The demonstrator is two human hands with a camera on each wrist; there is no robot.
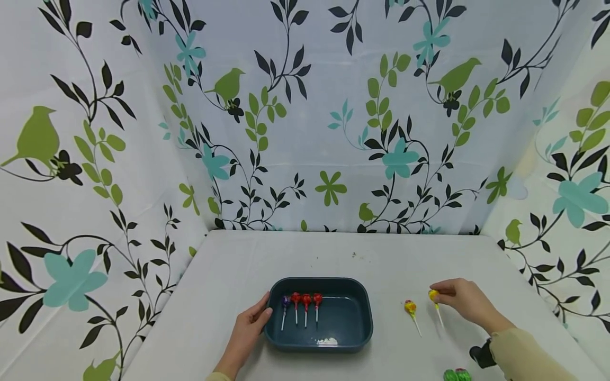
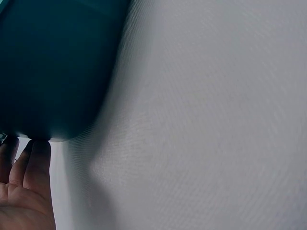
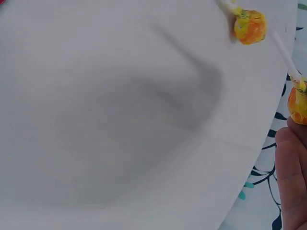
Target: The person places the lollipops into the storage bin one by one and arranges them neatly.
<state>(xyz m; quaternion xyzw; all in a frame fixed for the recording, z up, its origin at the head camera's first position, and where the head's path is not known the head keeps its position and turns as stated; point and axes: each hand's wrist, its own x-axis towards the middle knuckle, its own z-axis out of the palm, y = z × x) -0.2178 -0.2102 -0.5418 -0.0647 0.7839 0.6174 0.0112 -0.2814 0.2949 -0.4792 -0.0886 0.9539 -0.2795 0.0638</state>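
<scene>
My left hand [image 1: 247, 329] holds the left side of a dark blue tray [image 1: 324, 346]; the left wrist view shows the fingertips [image 2: 38, 158] against the tray's outer wall. Inside the tray, toward the left, lie a purple lollipop [image 1: 286, 301] and three red lollipops [image 1: 306, 300] in a row, sticks toward me. To the right, my right hand [image 1: 464, 301] pinches a yellow lollipop [image 1: 433, 295] by its wrapped head, the stick slanting downward. Just left of it, another yellow lollipop [image 1: 410, 307] with orange on its wrapper lies on the table.
Green-wrapped lollipops [image 1: 456, 375] show at the bottom edge, near my right sleeve [image 1: 524, 352]. A white cloth covers the table [image 1: 229, 264]. Curtains [image 1: 305, 137] printed with leaves and birds hang behind it and along both sides.
</scene>
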